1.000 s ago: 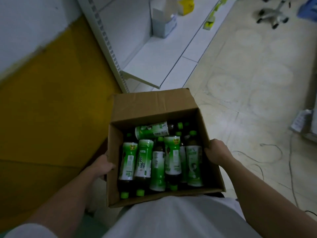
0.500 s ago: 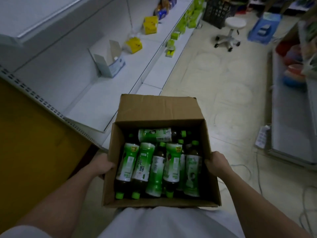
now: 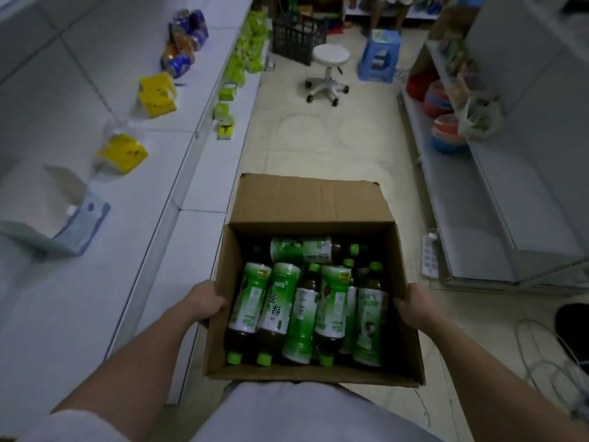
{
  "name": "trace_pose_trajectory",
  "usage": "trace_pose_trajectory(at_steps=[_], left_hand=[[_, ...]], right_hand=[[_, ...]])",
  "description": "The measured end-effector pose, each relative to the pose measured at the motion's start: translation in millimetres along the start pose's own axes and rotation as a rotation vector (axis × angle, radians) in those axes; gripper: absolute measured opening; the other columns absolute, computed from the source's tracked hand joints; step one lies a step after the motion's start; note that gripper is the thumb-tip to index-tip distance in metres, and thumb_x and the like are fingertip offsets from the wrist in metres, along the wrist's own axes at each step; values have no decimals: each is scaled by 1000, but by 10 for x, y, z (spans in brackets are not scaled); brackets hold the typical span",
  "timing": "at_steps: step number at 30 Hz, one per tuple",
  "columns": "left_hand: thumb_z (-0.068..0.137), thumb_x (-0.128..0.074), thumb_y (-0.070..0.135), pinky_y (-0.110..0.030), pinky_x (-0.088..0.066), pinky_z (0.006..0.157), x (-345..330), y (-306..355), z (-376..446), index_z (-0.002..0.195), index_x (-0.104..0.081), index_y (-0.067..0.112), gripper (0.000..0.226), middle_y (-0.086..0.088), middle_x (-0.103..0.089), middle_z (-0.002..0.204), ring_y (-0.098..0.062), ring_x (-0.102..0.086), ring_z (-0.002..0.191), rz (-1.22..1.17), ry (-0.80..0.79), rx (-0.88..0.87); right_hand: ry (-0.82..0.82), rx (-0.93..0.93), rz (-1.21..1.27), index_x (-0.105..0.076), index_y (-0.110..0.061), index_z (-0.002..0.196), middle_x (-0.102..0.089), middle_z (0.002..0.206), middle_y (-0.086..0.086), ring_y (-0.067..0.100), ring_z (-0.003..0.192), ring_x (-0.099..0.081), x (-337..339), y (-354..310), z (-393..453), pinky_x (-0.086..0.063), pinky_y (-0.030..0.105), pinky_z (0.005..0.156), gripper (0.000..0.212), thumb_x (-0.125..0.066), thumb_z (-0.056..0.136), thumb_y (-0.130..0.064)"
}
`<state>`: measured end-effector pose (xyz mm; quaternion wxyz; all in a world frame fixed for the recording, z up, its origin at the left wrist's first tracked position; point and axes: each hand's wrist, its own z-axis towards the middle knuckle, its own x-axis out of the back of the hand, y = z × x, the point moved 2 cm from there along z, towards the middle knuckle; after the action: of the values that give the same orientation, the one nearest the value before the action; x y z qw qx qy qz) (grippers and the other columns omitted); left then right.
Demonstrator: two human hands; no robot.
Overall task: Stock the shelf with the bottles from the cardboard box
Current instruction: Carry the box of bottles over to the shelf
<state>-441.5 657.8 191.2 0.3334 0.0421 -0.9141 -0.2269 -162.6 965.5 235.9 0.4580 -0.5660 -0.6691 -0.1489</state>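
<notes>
Both hands, left hand (image 3: pixel 204 303) and right hand (image 3: pixel 411 306), are clasping the cardboard box (image 3: pixel 314 205) sides; bottles (image 3: pixel 306 311) are lying lengthwise between them, the shelf (image 3: pixel 105 250) probably nearer the left.

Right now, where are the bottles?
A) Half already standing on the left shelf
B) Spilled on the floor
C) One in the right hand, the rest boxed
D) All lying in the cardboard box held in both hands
D: the bottles all lie inside the cardboard box, with the left hand and right hand gripping its sides.
</notes>
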Motion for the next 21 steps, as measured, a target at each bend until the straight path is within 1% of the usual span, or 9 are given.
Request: trace_pose_trajectory(at_steps=[1,3,5,7,9,12,14,18,21], left_hand=[[83,-62,10,-33,-57,68,126,170,195,104,-67,-2,25,-23,-69,102,-33,-68,88,16,-13,-11],[84,-62,10,-34,-57,69,342,457,550,105,-66,-3,25,-23,-68,103,-34,-68,88,25,-39,-10],[85,-61,9,-35,-57,68,519,681,871,106,-64,-3,24,-24,-67,104,-35,-67,88,17,-63,7],[87,-61,10,-36,-57,71,663,882,1135,108,-63,-4,24,-24,-67,106,-35,-66,90,35,-78,25],[88,-61,10,-35,-55,75,774,1054,1399,108,-64,-4,25,-24,-67,108,-33,-66,92,57,-99,33],[87,-60,9,-37,-59,63,936,1349,1761,102,-65,-1,18,-25,-69,102,-34,-68,82,39,-106,67],[87,-59,8,-41,-60,59,1017,1569,1994,101,-63,-1,16,-26,-69,97,-39,-70,79,23,-106,99],[88,-58,8,-46,-60,62,1166,2082,2476,104,-62,-3,19,-28,-69,96,-41,-70,80,-2,-77,148],[88,-57,8,-38,-59,55,1294,2532,2789,103,-62,-1,19,-24,-70,90,-36,-70,72,-66,-21,198]], right_hand=[[2,-18,7,-64,3,97,-65,88,19,34,84,-64,99,-91,129,-51,34,64,18,-58,89,-12],[9,-40,9,-64,3,97,-59,80,12,31,80,-62,276,-269,374,-41,25,54,18,-58,89,-11],[17,-57,7,-64,3,99,-56,79,9,28,78,-59,426,-456,629,-37,23,50,18,-57,89,-11],[12,-80,6,-63,1,100,-63,88,14,29,84,-62,564,-645,881,-44,26,58,19,-56,90,-12],[-7,-89,18,-62,0,104,-66,101,18,31,93,-64,691,-814,1180,-52,36,71,20,-54,91,-13],[-26,-88,11,-61,-1,110,-65,107,20,33,99,-64,870,-1040,1698,-54,42,83,24,-52,92,-14],[-42,-79,3,-60,0,111,-65,108,20,34,100,-63,977,-1142,2068,-54,43,85,25,-52,92,-14],[-75,5,4,-61,2,108,-66,107,22,37,98,-64,1321,-1376,3000,-54,45,85,26,-52,90,-14],[-92,90,4,-63,2,106,-67,105,22,37,97,-64,1763,-1623,3798,-55,45,84,25,-51,90,-13]])
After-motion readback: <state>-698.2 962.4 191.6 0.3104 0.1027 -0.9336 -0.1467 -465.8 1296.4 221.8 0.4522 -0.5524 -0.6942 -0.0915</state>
